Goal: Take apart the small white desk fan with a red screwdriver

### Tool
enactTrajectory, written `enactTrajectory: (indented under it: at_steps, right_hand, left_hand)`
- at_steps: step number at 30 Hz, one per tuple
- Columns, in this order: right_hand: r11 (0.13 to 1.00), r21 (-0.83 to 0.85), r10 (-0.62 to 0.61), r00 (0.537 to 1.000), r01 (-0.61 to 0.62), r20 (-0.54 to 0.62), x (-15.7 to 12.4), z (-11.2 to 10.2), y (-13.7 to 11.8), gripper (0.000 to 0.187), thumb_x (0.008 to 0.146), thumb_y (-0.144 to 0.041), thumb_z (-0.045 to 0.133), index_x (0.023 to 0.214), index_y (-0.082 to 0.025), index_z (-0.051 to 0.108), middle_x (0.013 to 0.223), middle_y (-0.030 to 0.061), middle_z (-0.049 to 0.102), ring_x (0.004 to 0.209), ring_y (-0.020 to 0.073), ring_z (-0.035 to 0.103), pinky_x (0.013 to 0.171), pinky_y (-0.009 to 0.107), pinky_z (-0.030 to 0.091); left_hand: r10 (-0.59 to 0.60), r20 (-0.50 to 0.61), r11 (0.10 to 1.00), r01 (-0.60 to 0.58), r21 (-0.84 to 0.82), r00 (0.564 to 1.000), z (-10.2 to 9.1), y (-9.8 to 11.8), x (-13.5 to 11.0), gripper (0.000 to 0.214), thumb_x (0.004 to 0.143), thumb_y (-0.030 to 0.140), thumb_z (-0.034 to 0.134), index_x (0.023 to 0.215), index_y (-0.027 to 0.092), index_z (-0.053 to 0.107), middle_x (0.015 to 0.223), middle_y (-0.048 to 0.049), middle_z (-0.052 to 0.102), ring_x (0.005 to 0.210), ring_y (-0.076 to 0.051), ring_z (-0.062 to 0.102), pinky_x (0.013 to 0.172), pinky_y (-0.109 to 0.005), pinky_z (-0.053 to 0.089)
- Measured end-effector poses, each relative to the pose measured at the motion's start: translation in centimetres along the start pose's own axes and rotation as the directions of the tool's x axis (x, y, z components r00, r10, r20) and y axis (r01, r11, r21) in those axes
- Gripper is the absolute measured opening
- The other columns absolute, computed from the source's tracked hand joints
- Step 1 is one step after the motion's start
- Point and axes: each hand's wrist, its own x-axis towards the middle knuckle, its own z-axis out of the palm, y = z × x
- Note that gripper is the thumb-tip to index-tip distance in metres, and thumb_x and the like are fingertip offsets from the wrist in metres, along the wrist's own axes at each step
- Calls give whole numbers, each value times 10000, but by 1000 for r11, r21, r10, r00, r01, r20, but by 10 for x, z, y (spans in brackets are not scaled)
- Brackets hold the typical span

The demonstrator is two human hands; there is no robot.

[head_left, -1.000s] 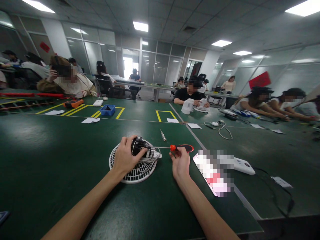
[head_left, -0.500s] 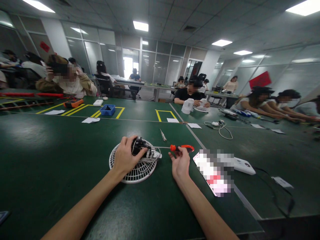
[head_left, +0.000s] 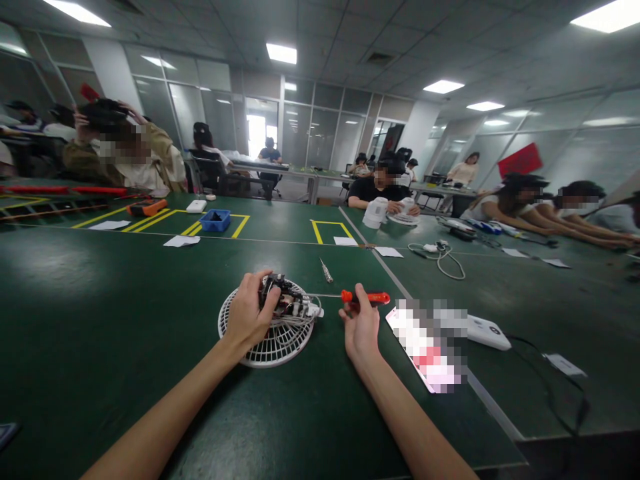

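My left hand (head_left: 249, 308) is closed round the dark fan motor assembly (head_left: 280, 293), thumb on its near side. Beneath it a round white fan grille (head_left: 273, 351) lies flat on the green table, with loose wires (head_left: 300, 320) bunched over it. In my right hand (head_left: 362, 323) is a screwdriver (head_left: 373, 298) with a red and black handle, held between thumb and fingers. Its shaft points left and reaches the right side of the motor assembly; I cannot make out the tip. A smaller screwdriver (head_left: 327, 271) with a clear handle lies just beyond.
Right of my right hand lies a lit phone (head_left: 425, 353), partly blurred, beside a white device (head_left: 489, 332). Farther off are a blue bin (head_left: 215, 221), a coiled cable (head_left: 445, 260) and paper slips (head_left: 182, 241). Across the table a person (head_left: 383, 187) handles white fan parts.
The screwdriver's handle has turned about its axis, and my right fingers have shifted on it. My left thumb has moved up and left on the motor assembly. The grille has stayed in place.
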Motion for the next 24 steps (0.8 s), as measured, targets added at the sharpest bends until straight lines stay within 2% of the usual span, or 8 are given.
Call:
enactTrajectory:
  at_steps: [3, 6, 10, 14, 17, 20, 24]
  right_hand:
    - [1000, 22, 11, 1000, -11, -14, 2, -3, 0, 394, 590, -368, 784, 898, -234, 580, 777, -57, 638, 683, 135, 634, 579, 250, 487]
    - [1000, 29, 12, 1000, -12, 4, 4, -5, 0, 364, 573, -299, 707, 908, -236, 581, 773, -63, 637, 689, 138, 642, 602, 258, 495]
    - [1000, -1, -26, 998, 26, 53, 3, -3, -1, 305, 593, -290, 739, 829, -228, 556, 626, -86, 570, 524, 97, 509, 522, 235, 426]
    - [999, 19, -45, 996, 44, 82, -2, 1, -2, 365, 595, -351, 839, 794, -216, 564, 551, -100, 509, 456, 72, 401, 461, 220, 350]
    - [999, 23, -31, 996, 29, 81, -4, 2, -3, 393, 582, -381, 868, 737, -209, 551, 539, -95, 499, 457, 65, 385, 454, 215, 339]
    - [1000, 23, -17, 999, 17, 27, -4, 4, -4, 396, 561, -391, 865, 758, -211, 573, 615, -66, 572, 531, 97, 488, 481, 225, 393]
    - [999, 46, -12, 1000, 12, 2, -4, 4, -5, 355, 562, -355, 823, 812, -220, 610, 736, -43, 635, 676, 141, 598, 551, 251, 474]
  left_hand:
    - [-129, -10, 976, 125, -176, 992, -2, 0, 5, 461, 992, 509, 390, 1236, 191, 618, 1036, -70, 654, 936, -231, 623, 884, -397, 497]
    - [-268, -4, 919, 254, -303, 963, -4, 2, 10, 438, 955, 490, 416, 1151, 191, 667, 916, -38, 667, 833, -208, 617, 815, -355, 492]
    - [-346, 17, 860, 324, -393, 938, -8, -1, 17, 335, 835, 389, 487, 964, 182, 717, 782, -16, 646, 724, -186, 574, 711, -312, 469]
    - [-388, 57, 775, 359, -520, 920, -12, -9, 24, 260, 722, 327, 497, 778, 176, 701, 846, -41, 699, 726, -175, 602, 717, -299, 494]
    - [-421, 112, 723, 407, -558, 900, -14, -11, 28, 265, 682, 329, 514, 765, 169, 708, 748, -39, 688, 698, -180, 616, 705, -302, 507]
    - [-421, 85, 751, 399, -526, 903, -13, -8, 26, 282, 722, 366, 551, 816, 166, 725, 661, -21, 656, 686, -186, 618, 696, -301, 500]
    - [-292, -3, 890, 270, -368, 957, -8, -2, 17, 281, 851, 410, 554, 881, 180, 712, 844, -37, 708, 798, -196, 643, 760, -318, 502]
